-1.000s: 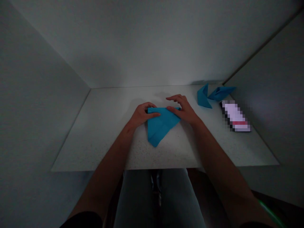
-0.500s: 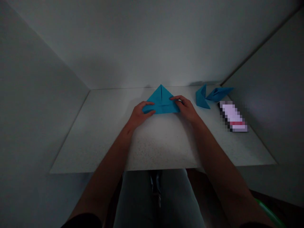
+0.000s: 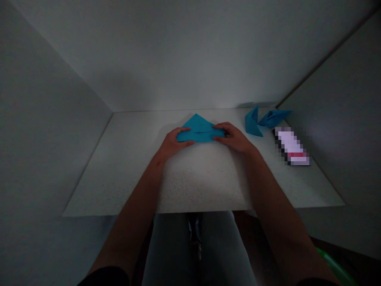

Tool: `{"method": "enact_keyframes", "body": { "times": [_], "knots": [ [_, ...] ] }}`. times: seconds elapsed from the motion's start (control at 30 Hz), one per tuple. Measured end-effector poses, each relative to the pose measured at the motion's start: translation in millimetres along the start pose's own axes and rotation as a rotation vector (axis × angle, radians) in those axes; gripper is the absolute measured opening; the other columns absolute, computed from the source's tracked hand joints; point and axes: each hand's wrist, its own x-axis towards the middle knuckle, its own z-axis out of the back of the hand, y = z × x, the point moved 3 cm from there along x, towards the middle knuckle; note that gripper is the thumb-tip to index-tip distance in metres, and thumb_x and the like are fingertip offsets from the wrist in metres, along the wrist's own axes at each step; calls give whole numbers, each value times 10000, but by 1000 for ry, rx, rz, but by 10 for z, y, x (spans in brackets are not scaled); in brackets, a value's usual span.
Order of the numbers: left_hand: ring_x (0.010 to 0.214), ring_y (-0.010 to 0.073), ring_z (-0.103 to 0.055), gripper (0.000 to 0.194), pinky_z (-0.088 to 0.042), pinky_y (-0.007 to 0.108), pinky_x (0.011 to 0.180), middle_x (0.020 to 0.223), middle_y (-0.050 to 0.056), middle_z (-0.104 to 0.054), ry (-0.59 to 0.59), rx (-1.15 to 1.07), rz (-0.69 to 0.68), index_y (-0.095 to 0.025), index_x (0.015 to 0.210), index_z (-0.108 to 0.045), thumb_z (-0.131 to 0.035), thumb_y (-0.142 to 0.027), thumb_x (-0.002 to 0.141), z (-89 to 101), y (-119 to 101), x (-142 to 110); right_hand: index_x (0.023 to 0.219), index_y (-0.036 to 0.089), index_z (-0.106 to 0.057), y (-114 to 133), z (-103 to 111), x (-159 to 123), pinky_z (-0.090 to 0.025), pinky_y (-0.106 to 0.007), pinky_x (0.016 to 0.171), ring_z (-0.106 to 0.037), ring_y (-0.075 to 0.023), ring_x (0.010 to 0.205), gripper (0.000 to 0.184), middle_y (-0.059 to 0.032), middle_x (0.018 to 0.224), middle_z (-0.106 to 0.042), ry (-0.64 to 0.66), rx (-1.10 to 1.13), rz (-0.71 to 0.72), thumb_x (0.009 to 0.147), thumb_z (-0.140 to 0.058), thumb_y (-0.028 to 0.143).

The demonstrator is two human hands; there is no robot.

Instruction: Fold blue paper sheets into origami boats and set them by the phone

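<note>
A sheet of blue folded paper (image 3: 202, 136) sits near the back of the white table, its peak pointing to the wall and a crease running across its middle. My left hand (image 3: 173, 143) grips its left end, fingers on the upper part and thumb along the near edge. At the right end, my right hand (image 3: 233, 138) pinches the paper in the same way, thumb at the near edge. The fingertips underneath or behind the paper are hidden.
Two folded blue paper pieces, one upright-looking (image 3: 253, 122) and one pointed (image 3: 274, 118), lie at the table's back right. A phone (image 3: 291, 146), blurred out, lies nearer. Walls enclose the white table (image 3: 190, 186) at the back and sides. Something green (image 3: 335, 266) shows low right.
The paper's peak has come lower and slightly left, and its centre slit no longer shows. My right thumb now shows at the paper's near edge. The left hand has barely moved.
</note>
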Motion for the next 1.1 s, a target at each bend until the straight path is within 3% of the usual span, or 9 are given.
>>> {"method": "enact_keyframes", "body": {
  "times": [0.07,0.17,0.27,0.37,0.5,0.73,0.9,1.0,1.1],
  "knots": [
    [1222,320,-716,657,-580,475,1075,1373,109,-745,10,11,-7,-247,1368,-743,-943,-419,766,7,-14,-3,1389,340,-751,-18,1,-4,-601,-536,1060,-628,-360,1307,708,-123,1480,-601,18,0,8,787,-896,682],
    [1218,314,-723,576,-567,481,1096,1358,107,-758,10,13,29,-244,1347,-760,-904,-408,813,12,-6,4,1409,345,-742,-59,-5,0,-601,-559,1084,-584,-380,1377,779,-131,1521,-560,26,-21,33,741,-917,707],
    [1173,304,-739,483,-575,470,1075,1294,104,-783,-3,8,76,-237,1306,-783,-857,-428,868,12,0,6,1392,345,-753,-72,-9,11,-595,-578,1097,-606,-367,1350,690,-132,1501,-570,23,-53,64,802,-880,680],
    [1170,309,-735,578,-583,459,1051,1305,100,-777,2,20,74,-245,1335,-769,-907,-447,811,9,-14,-3,1325,340,-790,-48,-1,18,-597,-572,1091,-634,-354,1309,568,-128,1435,-618,28,-77,80,857,-837,659],
    [1144,303,-731,686,-592,431,1001,1295,97,-773,44,46,44,-252,1381,-741,-943,-421,747,12,-15,-8,1263,331,-817,-14,26,12,-626,-563,1021,-664,-353,1243,571,-127,1397,-644,18,-55,48,838,-832,713],
    [760,191,-681,469,-561,327,737,917,38,-763,29,6,21,-232,1277,-792,-840,-397,840,21,32,2,1229,344,-831,15,46,-12,-626,-550,1022,-664,-347,1235,575,-119,1391,-646,-1,-7,18,790,-881,712],
    [747,170,-647,341,-555,320,756,948,33,-763,-30,37,9,-246,1202,-816,-753,-286,870,22,61,33,1225,332,-828,22,49,-12,-634,-535,1009,-657,-344,1245,582,-122,1391,-640,-7,-24,10,789,-881,715],
    [876,201,-685,205,-568,349,839,1062,70,-763,-87,54,-14,-230,1047,-824,-741,-349,903,36,54,60,1210,327,-827,32,38,-4,-625,-549,1020,-653,-350,1231,611,-125,1350,-647,-1,-33,24,758,-896,732],
    [889,205,-684,246,-561,344,821,1038,75,-747,-105,31,-5,-210,924,-788,-717,-445,932,46,52,71,1226,322,-815,40,27,1,-622,-539,1006,-646,-348,1210,647,-124,1289,-645,-24,-40,33,730,-921,723]
  ]
}}
